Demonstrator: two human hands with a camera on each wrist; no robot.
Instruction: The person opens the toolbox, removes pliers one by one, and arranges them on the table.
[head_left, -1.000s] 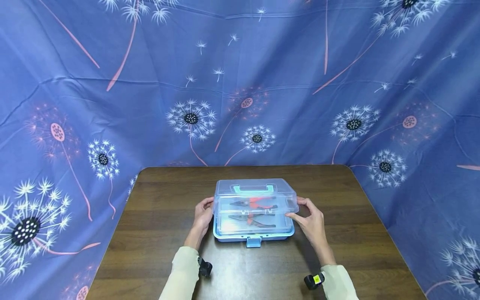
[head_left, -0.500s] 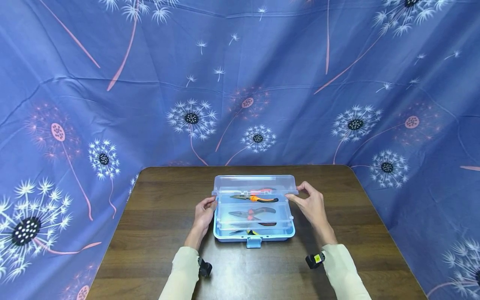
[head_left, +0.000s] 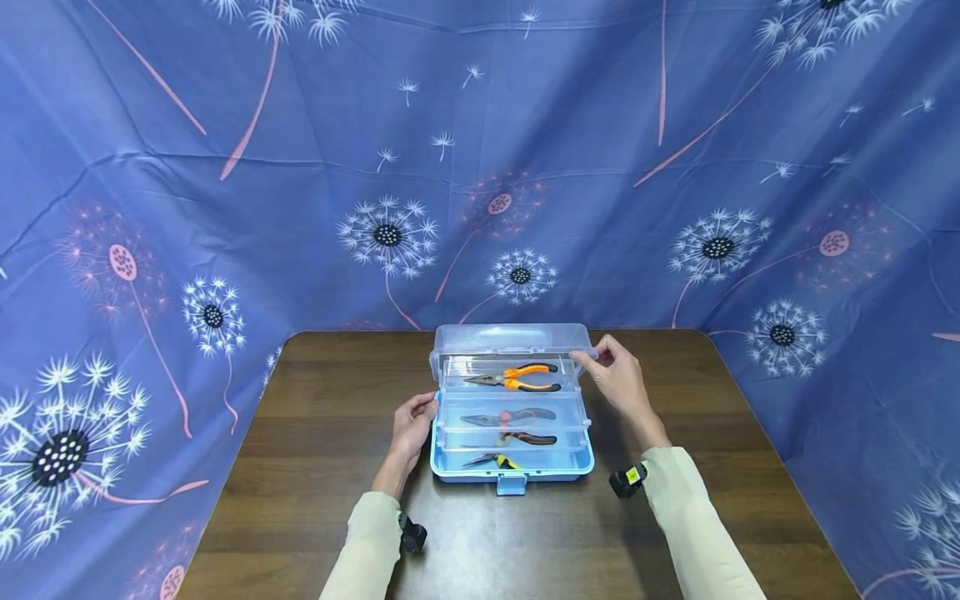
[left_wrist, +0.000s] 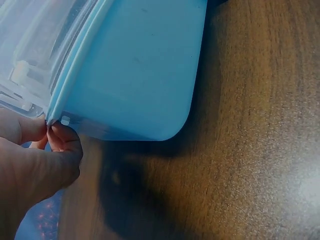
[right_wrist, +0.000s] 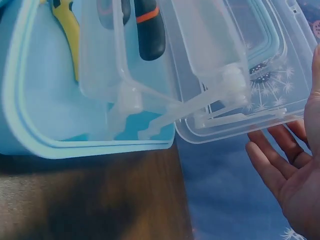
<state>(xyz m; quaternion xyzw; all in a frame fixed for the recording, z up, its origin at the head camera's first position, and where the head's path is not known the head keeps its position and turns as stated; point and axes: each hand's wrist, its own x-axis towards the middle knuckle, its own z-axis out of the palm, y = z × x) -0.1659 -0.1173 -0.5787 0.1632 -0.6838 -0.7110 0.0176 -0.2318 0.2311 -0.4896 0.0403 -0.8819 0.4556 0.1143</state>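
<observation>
Ok so your left hand [head_left: 412, 427] pinches the rim of the blue toolbox [head_left: 467, 477], your right hand [head_left: 621, 379] has the clear lid [head_left: 513, 337] between thumb and fingers. Box sits on the wooden table [head_left: 330, 383].

We list as passable: surface [head_left: 517, 546] in front of the blue box [head_left: 555, 477]; uncovered strip inside at the front, above yellow-handled pliers [head_left: 507, 462]. We list as obstacles: translucent trays [head_left: 467, 399] across the middle; raised lid [head_left: 517, 336] behind; left hand [head_left: 412, 428] at left; right hand [head_left: 621, 377] at the lid's right end.
</observation>
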